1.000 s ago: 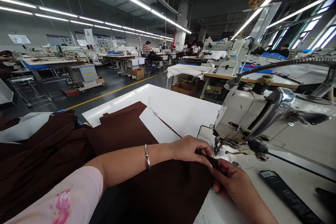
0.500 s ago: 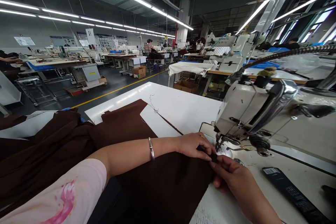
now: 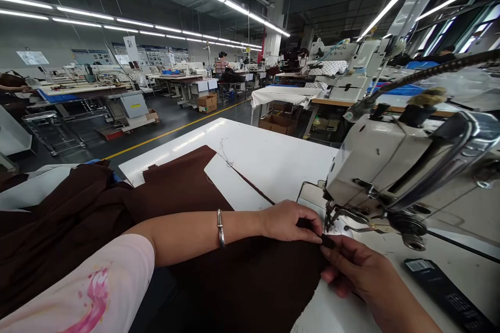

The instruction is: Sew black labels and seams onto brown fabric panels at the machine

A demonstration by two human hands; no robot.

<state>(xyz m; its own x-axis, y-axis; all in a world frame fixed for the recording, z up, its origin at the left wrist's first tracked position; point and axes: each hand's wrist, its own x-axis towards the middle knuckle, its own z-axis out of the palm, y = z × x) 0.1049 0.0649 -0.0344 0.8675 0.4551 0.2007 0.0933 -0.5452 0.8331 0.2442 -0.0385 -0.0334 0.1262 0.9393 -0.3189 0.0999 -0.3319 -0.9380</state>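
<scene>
Dark brown woven fabric [image 3: 242, 286] is lying bunched in front of a cream industrial sewing machine [image 3: 375, 166]. The left hand [image 3: 287, 221] and right hand [image 3: 361, 270] are pinching its narrow edge between fingers and thumbs, nearly touching, just beside the machine's presser foot [image 3: 336, 218]. A black barcoded packet [image 3: 445, 286] is lying right of the machine; other sewing stations [image 3: 187, 75] are standing far beyond it.
</scene>
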